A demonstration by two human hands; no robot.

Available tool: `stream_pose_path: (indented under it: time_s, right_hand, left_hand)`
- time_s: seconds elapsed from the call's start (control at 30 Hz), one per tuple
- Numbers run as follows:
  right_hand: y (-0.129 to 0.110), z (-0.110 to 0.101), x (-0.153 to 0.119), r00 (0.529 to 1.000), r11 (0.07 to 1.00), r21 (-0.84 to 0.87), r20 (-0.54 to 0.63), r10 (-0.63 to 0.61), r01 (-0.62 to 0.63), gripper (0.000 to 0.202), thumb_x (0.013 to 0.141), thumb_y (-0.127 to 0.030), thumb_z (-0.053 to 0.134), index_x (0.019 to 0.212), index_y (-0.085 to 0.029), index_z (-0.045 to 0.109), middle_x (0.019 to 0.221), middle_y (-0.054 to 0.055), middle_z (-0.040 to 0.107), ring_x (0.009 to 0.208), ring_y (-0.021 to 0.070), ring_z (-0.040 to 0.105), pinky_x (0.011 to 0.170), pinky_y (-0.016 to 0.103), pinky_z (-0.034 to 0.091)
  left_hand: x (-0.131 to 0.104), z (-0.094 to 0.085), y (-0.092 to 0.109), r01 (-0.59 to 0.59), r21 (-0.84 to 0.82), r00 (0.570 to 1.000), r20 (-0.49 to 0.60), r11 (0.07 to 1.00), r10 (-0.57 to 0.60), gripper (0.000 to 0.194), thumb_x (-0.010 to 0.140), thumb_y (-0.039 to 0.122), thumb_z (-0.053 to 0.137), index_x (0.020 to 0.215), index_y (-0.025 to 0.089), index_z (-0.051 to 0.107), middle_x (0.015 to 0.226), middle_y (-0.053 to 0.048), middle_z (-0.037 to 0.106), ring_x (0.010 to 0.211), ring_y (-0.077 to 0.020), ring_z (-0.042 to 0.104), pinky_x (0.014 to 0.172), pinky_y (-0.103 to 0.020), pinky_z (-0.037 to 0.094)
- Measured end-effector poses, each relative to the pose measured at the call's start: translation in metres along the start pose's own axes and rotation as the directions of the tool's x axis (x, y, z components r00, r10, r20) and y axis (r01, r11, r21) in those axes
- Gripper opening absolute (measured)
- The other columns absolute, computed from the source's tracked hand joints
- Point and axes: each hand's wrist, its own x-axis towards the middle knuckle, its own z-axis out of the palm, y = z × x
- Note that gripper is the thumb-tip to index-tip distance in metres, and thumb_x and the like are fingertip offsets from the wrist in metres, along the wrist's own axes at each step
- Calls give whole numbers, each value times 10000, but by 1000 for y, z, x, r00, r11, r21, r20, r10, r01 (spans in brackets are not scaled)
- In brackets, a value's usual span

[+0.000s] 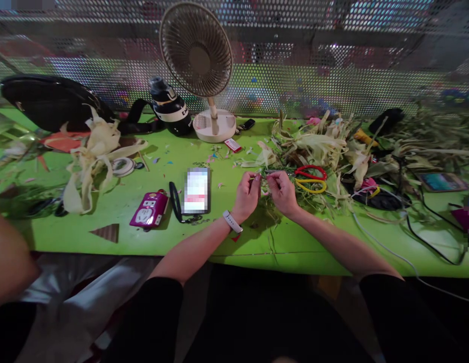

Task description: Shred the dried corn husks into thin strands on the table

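My left hand (248,196) and my right hand (282,192) meet a little above the green table (219,237), fingertips pinched close together. Both are closed; whatever sits between them is too small to make out. Thin green strands (271,236) hang and lie just below. Right beside my right hand are scissors with one red and one yellow handle (311,186), resting on shredded green stalks (332,201). Behind lies a heap of dry pale husks (317,143). Left of my left hand is a lit phone (196,190), its screen blurred.
A fan (214,126) and black bottle (173,113) stand at the back, beside a black bag (53,103). A purple power socket block (149,209) lies left. More husks (98,146), another phone (444,182) and a white cable (385,257) flank me. Another person's arm (9,257) is at left.
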Motion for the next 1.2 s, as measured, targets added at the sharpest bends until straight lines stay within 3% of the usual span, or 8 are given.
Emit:
stream_pose_path:
  time_s: [0.13,0.43,0.63,0.93,1.2]
  right_hand:
    - [-4,-2,0,997,999,-9,-68,-35,34,223,916,-440,491,905,-217,502,688,-28,539,580,112,489,509,243,439]
    - [2,-4,3,989,997,35,-133,-60,65,255,933,-470,484,882,-221,493,697,-25,493,581,111,455,516,250,396]
    - [6,-6,3,993,994,15,-61,-105,106,243,929,-458,503,897,-218,527,721,-22,545,581,103,495,512,242,409]
    - [6,-7,3,992,992,-44,-50,-117,115,234,936,-446,492,916,-215,520,753,6,629,639,126,598,582,257,472]
    - [6,-15,5,992,976,-179,2,-123,122,228,970,-392,414,1071,-210,508,753,23,658,577,142,594,569,274,449]
  left_hand:
    - [-2,-1,7,25,-12,1000,9,1000,-25,349,824,539,631,849,206,531,453,96,416,353,-53,351,343,-204,236]
    - [5,-4,5,243,-231,967,128,942,-218,392,749,537,711,846,190,558,341,139,337,265,-31,236,314,-180,179]
    - [4,-5,9,155,-152,980,148,976,-133,409,760,564,685,841,180,573,571,65,547,475,-81,545,466,-212,444]
    - [1,-3,3,215,-114,960,205,970,-189,412,767,567,677,771,178,542,574,37,610,497,-91,568,489,-211,431]
    - [6,-5,7,270,-35,927,281,962,-250,413,689,498,771,809,156,572,572,41,615,471,-75,557,492,-206,433]
